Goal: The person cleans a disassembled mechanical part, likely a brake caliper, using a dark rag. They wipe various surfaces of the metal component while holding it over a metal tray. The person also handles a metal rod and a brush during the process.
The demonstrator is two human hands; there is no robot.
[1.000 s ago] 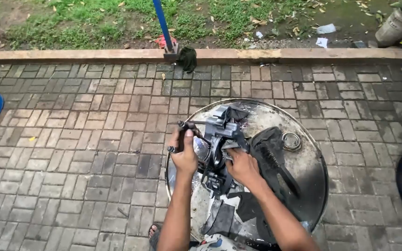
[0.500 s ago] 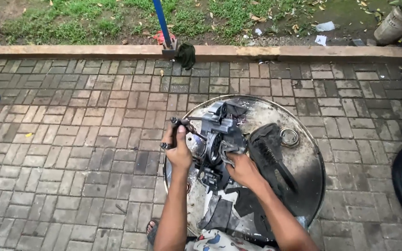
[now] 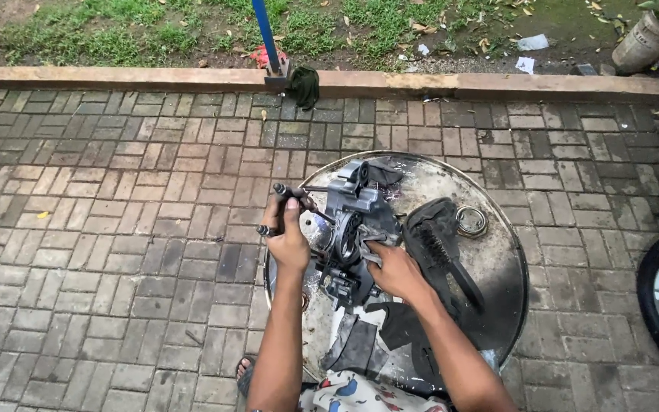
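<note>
Grey engine casing at tray edge

I see a grey metal engine casing, greasy, standing tilted on the round metal tray. A dark shaft sticks out from its left side, toward the bricks.

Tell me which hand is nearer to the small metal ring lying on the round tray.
Right. The right hand rests on the engine part, left of and below the metal ring. The left hand is farther left, across the engine part.
</note>
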